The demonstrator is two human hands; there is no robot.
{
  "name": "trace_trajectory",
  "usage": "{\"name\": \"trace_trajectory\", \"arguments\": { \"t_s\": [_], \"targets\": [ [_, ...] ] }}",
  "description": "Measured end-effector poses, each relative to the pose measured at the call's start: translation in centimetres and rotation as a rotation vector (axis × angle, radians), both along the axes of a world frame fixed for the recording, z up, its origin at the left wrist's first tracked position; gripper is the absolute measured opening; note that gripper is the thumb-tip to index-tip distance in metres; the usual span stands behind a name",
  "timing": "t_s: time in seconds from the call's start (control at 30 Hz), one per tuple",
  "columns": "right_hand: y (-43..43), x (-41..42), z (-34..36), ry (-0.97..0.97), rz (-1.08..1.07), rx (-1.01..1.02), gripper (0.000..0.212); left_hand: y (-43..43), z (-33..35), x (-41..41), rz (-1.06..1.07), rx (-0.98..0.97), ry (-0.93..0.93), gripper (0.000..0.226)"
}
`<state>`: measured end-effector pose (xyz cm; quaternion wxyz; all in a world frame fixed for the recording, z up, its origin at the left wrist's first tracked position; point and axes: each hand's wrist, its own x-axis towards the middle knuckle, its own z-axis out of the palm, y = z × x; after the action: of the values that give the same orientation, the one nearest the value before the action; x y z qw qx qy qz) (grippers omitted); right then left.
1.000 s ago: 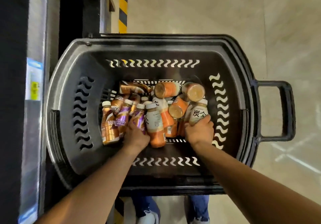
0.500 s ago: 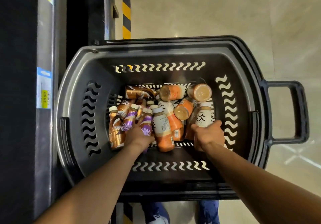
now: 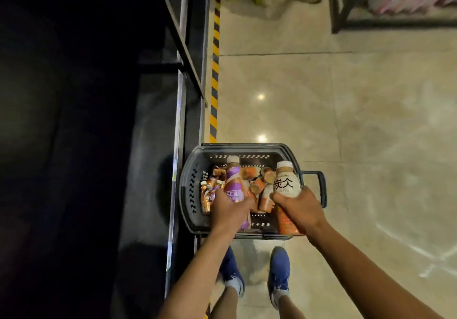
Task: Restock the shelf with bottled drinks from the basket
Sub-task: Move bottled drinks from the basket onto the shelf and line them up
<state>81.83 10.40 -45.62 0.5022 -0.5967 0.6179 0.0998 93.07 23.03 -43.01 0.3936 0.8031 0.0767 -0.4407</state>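
A dark plastic basket (image 3: pixel 189 190) stands on the floor beside the shelf and holds several bottled drinks (image 3: pixel 257 187) lying in a heap. My left hand (image 3: pixel 228 213) grips a purple and copper bottle (image 3: pixel 233 183) with a pale cap, lifted above the basket. My right hand (image 3: pixel 300 209) grips a cream and orange bottle (image 3: pixel 285 182) with black characters, also raised over the basket's right side. Both bottles point cap-forward, away from me.
The dark shelf unit (image 3: pixel 158 125) runs along the left, its interior too dark to read. A yellow-black floor stripe (image 3: pixel 214 81) follows its base. A metal rack (image 3: pixel 338 9) with pink packs stands far right. My blue shoes (image 3: pixel 279 269) are just behind the basket.
Both hands have lifted their bottles up out of the heap. The view has pulled back and risen, so the basket looks much smaller and lower.
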Motion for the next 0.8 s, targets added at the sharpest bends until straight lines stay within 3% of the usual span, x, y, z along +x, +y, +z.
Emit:
{"name": "trace_trajectory", "arguments": {
  "t_s": [0.17,0.33,0.5,0.8],
  "targets": [
    [0.6,0.1,14.7,-0.138,0.042,-0.123,0.066,0.5,15.0,-1.2,0.071,-0.189,-0.083,0.039],
    [1.6,-1.2,25.9,-0.333,0.094,-0.218,0.059,2.0,25.2,-2.8,0.132,-0.322,-0.218,0.048],
    [3.1,-2.6,32.4,-0.533,0.165,-0.270,0.052,3.7,31.2,-5.6,0.248,-0.390,-0.332,0.042],
    [5.9,-3.1,38.8,-0.765,0.451,-0.159,0.048,10.4,37.0,-11.3,0.555,-0.389,-0.559,0.040]
  ]
}}
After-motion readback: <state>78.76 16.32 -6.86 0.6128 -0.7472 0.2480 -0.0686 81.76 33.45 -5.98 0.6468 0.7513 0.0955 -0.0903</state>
